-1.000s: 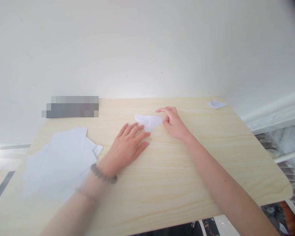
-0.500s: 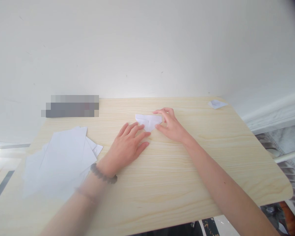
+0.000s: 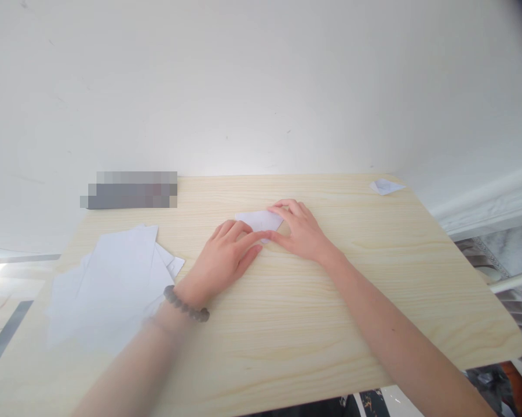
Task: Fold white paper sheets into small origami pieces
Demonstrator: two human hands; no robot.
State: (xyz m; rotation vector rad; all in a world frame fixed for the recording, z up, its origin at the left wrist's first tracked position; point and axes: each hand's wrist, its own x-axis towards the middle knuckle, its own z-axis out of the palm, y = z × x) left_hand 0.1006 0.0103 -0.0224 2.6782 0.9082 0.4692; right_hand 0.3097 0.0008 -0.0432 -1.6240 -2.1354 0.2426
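Pale wooden table [image 3: 330,313], white wall [image 3: 261,87]; small folded white paper [image 3: 257,219] mid-table, pressed flat under left hand [image 3: 226,260] and right hand [image 3: 303,234], both spread. Likely light, flimsy: best pinched at an edge.

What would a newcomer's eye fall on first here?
First, the two hands in the middle of the light wooden table: the left hand, with a dark bead bracelet on its wrist, and the right hand both touch a small folded white paper. Next, the loose pile of white sheets at the left, and a small folded paper piece at the far right corner.
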